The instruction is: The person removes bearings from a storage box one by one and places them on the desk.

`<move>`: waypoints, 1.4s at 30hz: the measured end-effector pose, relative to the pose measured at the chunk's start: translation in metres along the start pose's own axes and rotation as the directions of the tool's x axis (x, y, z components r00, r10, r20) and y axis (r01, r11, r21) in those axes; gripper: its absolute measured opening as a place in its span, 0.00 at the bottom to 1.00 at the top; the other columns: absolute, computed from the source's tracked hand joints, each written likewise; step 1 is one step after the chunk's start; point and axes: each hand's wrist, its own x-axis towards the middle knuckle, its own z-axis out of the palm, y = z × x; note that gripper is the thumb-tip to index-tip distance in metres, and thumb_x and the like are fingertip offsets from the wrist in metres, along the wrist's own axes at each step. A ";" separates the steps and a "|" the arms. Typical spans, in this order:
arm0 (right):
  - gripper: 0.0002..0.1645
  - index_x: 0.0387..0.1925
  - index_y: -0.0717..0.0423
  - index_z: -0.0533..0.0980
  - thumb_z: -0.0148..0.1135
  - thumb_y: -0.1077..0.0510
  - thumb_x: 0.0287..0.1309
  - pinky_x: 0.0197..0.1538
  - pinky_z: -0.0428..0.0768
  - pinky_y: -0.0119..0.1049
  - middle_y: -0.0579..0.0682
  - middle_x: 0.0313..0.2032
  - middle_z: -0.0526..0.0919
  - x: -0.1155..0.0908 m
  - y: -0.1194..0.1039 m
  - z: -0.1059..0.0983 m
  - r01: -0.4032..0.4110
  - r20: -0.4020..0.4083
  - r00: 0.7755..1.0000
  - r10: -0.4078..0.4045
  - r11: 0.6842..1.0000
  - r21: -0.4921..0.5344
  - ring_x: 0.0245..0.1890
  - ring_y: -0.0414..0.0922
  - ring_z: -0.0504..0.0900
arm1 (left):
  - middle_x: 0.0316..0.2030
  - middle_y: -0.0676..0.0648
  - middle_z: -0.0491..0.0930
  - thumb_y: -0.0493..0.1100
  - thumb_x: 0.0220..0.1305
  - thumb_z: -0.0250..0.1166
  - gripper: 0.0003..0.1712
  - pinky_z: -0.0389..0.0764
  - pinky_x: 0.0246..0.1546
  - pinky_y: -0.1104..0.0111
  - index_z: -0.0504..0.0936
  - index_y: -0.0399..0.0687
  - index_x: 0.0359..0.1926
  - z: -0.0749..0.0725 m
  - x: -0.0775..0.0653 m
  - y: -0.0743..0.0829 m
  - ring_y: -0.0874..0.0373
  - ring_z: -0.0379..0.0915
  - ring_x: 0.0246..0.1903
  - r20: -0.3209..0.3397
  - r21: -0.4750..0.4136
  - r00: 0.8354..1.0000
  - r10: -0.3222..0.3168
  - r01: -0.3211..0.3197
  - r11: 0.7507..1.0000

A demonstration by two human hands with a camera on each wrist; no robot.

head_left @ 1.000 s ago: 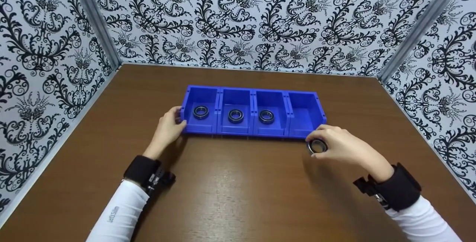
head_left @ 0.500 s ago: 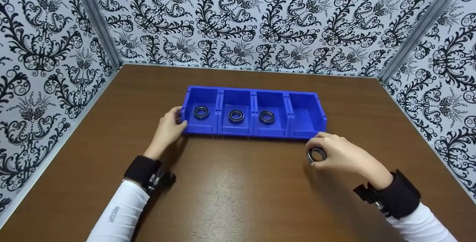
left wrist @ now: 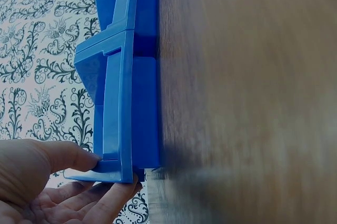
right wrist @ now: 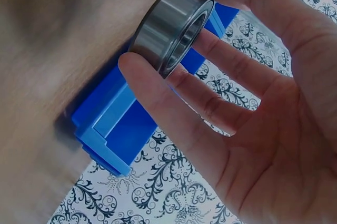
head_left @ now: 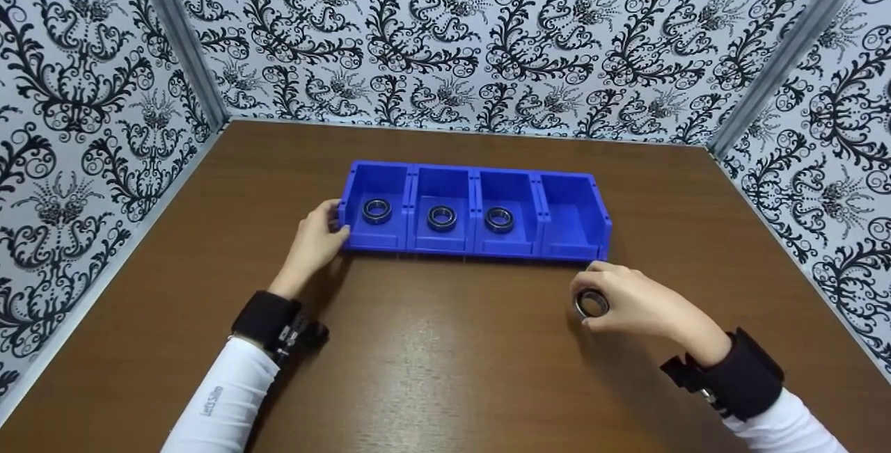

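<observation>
A blue row of joined bins [head_left: 438, 248] stands on the table. Its three left compartments each hold a ball bearing: the left one [head_left: 376, 220], the second [head_left: 442, 226] and the third [head_left: 500, 228]; the rightmost compartment has none. My left hand [head_left: 313, 241] grips the bins' left end; in the left wrist view the thumb lies on the front corner, fingers beneath. My right hand [head_left: 637, 303] pinches another bearing [right wrist: 160, 26] by its outer rim between thumb and finger, above the table in front of the rightmost compartment. In the right wrist view the other fingers extend behind the bearing.
The brown wooden table [head_left: 418, 355] extends in front of and around the bins. Patterned black-and-white panels [head_left: 445, 42] enclose its back and sides, with grey metal posts [head_left: 177, 39] at the back corners. Black camera straps [head_left: 268, 317] circle both wrists.
My right hand has moved toward me and down, carrying the pinched bearing away from the bins' front edge. The left hand and the bins have stayed practically still.
</observation>
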 end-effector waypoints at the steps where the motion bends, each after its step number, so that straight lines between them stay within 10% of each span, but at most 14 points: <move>1: 0.14 0.39 0.44 0.82 0.74 0.57 0.47 0.37 0.76 0.32 0.44 0.37 0.80 0.000 0.000 0.001 0.000 -0.002 1.000 0.000 1.000 -0.003 0.37 0.41 0.78 | 0.64 0.24 0.75 0.30 0.68 0.57 0.30 0.76 0.69 0.47 0.67 0.25 0.69 0.000 0.000 0.000 0.33 0.74 0.65 -0.001 0.000 1.000 -0.001 0.001 1.000; 42: 0.18 0.40 0.47 0.82 0.74 0.61 0.43 0.39 0.76 0.33 0.45 0.39 0.81 -0.007 0.000 0.034 0.027 0.036 0.999 -0.028 0.999 0.026 0.38 0.40 0.79 | 0.64 0.25 0.76 0.31 0.68 0.57 0.30 0.76 0.68 0.47 0.67 0.26 0.70 0.000 0.001 -0.001 0.34 0.75 0.65 0.003 0.019 1.000 -0.012 0.012 1.000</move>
